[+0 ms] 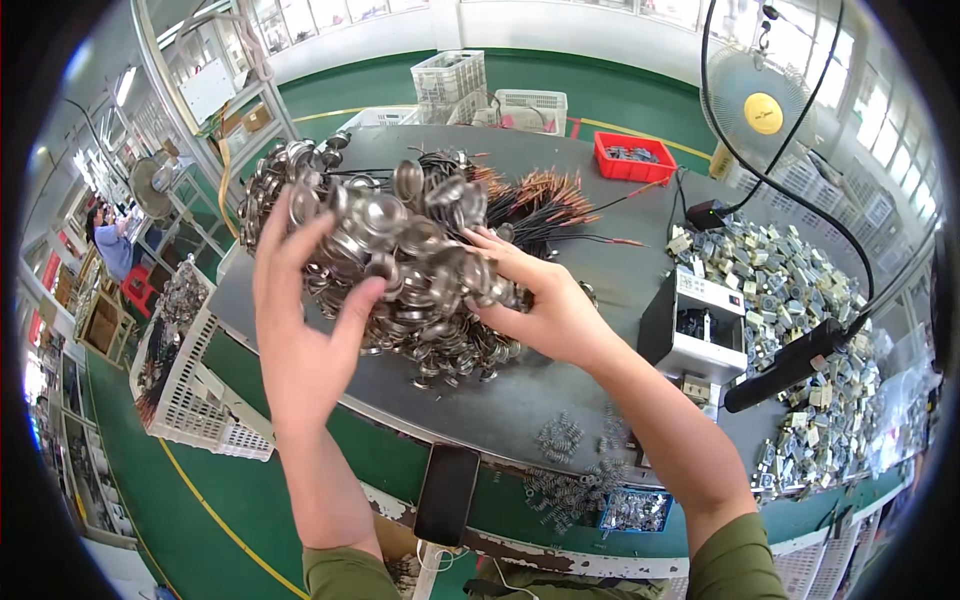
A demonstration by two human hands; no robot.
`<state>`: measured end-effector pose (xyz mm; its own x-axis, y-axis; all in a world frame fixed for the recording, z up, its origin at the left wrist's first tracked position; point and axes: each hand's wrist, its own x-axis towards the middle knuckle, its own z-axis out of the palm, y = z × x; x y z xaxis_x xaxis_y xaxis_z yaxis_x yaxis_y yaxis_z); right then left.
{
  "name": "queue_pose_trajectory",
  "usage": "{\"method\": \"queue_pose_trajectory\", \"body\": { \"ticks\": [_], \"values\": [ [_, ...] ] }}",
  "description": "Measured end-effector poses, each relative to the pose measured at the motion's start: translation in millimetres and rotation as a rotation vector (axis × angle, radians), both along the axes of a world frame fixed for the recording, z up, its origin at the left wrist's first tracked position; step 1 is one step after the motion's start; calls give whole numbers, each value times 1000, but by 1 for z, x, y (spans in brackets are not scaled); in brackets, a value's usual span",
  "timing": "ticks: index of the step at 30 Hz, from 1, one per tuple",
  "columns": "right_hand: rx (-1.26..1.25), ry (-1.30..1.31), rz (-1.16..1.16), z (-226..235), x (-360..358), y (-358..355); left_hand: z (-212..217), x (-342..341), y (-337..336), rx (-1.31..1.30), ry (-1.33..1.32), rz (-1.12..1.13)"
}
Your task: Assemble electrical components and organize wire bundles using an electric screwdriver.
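A heap of shiny round metal cups (400, 240) with black wires lies on the dark tabletop, some of them blurred. My left hand (300, 330) is over the heap's left side, fingers spread and thumb apart, touching or very near the cups. On the heap's right side, my right hand (550, 300) has its thumb and fingers around several cups; its fingertips are partly hidden among them. Behind them fan out black wires with copper-coloured ends (545, 200).
A red bin (635, 157) stands at the back right. To the right are a white and black device (695, 325), a black tool (785, 368) and a pile of small metal-and-cream parts (790, 270). Springs (570, 490), a blue tray (637, 510) and a phone (447, 495) lie along the near edge.
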<state>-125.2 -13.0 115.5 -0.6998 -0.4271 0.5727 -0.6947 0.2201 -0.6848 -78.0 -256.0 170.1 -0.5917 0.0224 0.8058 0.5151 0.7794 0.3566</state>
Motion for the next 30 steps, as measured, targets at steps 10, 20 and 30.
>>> {"method": "queue_pose_trajectory", "body": {
  "ticks": [10, 20, 30],
  "values": [
    [-515, -587, 137, 4, -24, 52, -33, 37, 30, -185, 24, -23],
    [121, -399, -306, 49, -83, -21, -46, 45, 41, -248, 1, -26],
    [-169, -389, -241, 58, -56, -33, -44, 48, 38, -138, 50, -105]
  ]
}}
